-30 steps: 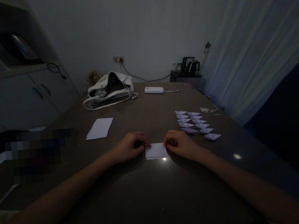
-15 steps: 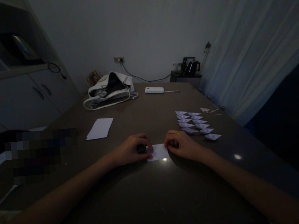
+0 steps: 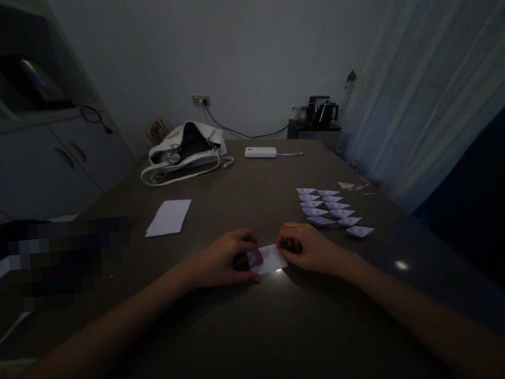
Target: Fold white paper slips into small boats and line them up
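A small white rectangular piece of paper [image 3: 269, 260] lies on the table between my two hands, slightly tilted. My left hand [image 3: 229, 258] steadies its left end, the index fingertip bent onto the paper and the thumb at the near corner. At the right end, the curled fingers of my right hand [image 3: 306, 245] pinch the paper's edge. Right of that hand, several folded white paper boats [image 3: 327, 206] stand in two columns. Off to the left lies a stack of white paper sheets [image 3: 169, 217].
At the far side of the brown table [image 3: 265, 330] sit a white handbag [image 3: 187, 151] and a white power strip or similar device [image 3: 260, 153] with a short cable. Paper scraps [image 3: 352, 186] lie near the right edge. A kettle [image 3: 328, 114] stands beyond the table.
The paper has turned slightly and its right end has shifted a little right. My left thumb has slid toward the near edge, and my left hand has moved slightly nearer to me.
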`<action>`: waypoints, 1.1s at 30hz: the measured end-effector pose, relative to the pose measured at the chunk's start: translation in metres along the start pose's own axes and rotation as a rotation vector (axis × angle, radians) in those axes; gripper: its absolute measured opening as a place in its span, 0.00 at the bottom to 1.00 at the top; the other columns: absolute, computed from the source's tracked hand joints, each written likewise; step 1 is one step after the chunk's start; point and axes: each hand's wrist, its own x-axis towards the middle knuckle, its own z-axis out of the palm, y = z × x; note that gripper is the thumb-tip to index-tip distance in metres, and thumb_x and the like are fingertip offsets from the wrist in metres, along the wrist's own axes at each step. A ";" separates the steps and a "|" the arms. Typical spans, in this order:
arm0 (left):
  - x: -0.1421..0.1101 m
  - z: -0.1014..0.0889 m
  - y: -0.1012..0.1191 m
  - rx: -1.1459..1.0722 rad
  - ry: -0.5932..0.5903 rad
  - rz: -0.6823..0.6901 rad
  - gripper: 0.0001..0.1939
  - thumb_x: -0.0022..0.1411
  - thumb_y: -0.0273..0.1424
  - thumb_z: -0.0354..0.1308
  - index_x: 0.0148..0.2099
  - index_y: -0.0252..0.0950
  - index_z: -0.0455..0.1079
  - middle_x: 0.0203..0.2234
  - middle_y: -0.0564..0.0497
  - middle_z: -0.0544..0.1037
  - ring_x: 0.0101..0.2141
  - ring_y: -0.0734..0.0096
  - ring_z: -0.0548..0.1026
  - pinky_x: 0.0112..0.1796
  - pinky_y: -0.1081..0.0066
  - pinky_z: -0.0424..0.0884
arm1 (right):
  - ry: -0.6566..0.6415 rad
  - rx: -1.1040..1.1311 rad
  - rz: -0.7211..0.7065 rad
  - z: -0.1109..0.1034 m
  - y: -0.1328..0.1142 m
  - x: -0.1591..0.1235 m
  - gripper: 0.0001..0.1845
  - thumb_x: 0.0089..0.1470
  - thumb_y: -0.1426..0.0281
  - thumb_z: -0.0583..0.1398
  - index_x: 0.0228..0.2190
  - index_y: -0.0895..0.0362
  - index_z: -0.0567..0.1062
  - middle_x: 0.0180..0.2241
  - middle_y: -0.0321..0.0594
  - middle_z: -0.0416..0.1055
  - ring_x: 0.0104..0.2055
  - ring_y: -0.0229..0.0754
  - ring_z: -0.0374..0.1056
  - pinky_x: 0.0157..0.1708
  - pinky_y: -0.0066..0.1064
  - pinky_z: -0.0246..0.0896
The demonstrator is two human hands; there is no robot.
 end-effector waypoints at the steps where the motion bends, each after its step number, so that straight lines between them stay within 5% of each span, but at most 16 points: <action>1: 0.000 0.000 0.001 0.003 -0.001 0.005 0.14 0.54 0.36 0.64 0.43 0.38 0.74 0.44 0.47 0.68 0.43 0.62 0.70 0.44 0.66 0.67 | -0.004 -0.002 -0.002 0.000 0.000 0.000 0.04 0.48 0.79 0.59 0.29 0.60 0.73 0.28 0.35 0.66 0.26 0.32 0.61 0.26 0.24 0.53; 8: -0.002 0.001 0.005 0.012 -0.011 0.037 0.12 0.56 0.30 0.61 0.44 0.37 0.73 0.44 0.47 0.68 0.44 0.64 0.70 0.45 0.68 0.67 | -0.004 -0.022 0.002 0.001 0.002 -0.001 0.04 0.49 0.78 0.61 0.29 0.59 0.73 0.28 0.35 0.66 0.26 0.32 0.61 0.26 0.24 0.53; 15: -0.003 0.001 0.002 0.030 -0.026 0.053 0.16 0.55 0.35 0.63 0.46 0.38 0.72 0.46 0.46 0.67 0.46 0.61 0.68 0.47 0.65 0.66 | -0.013 -0.020 0.015 0.000 0.000 0.000 0.05 0.49 0.78 0.61 0.31 0.59 0.73 0.28 0.35 0.66 0.27 0.33 0.61 0.27 0.24 0.53; 33: -0.003 0.003 0.007 0.108 -0.018 0.097 0.17 0.56 0.31 0.60 0.49 0.37 0.70 0.50 0.43 0.68 0.49 0.58 0.68 0.50 0.60 0.65 | -0.021 -0.033 -0.003 0.000 0.004 0.001 0.08 0.51 0.77 0.61 0.36 0.58 0.75 0.31 0.38 0.70 0.31 0.36 0.64 0.31 0.27 0.57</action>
